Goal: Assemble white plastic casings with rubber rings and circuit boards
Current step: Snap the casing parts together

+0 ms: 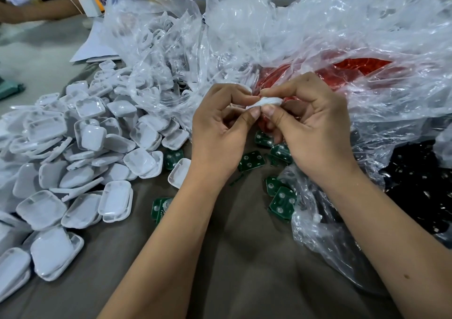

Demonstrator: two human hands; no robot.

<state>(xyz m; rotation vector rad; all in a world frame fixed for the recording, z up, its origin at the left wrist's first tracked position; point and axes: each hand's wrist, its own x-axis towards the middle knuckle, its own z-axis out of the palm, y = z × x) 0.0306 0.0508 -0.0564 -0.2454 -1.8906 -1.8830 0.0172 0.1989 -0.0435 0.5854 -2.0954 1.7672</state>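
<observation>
Pinching one white casing [265,102] between fingers of left hand [220,132] and right hand [310,132], above about eight green circuit boards [252,160]; dozens of casings [85,152] heaped at nine o'clock on bench [244,257].

A white charger [90,6] with a cord sits far back on the desk [36,56]. Flat white paper [94,49] lies near it. Another person's arm [36,12] rests there.
</observation>
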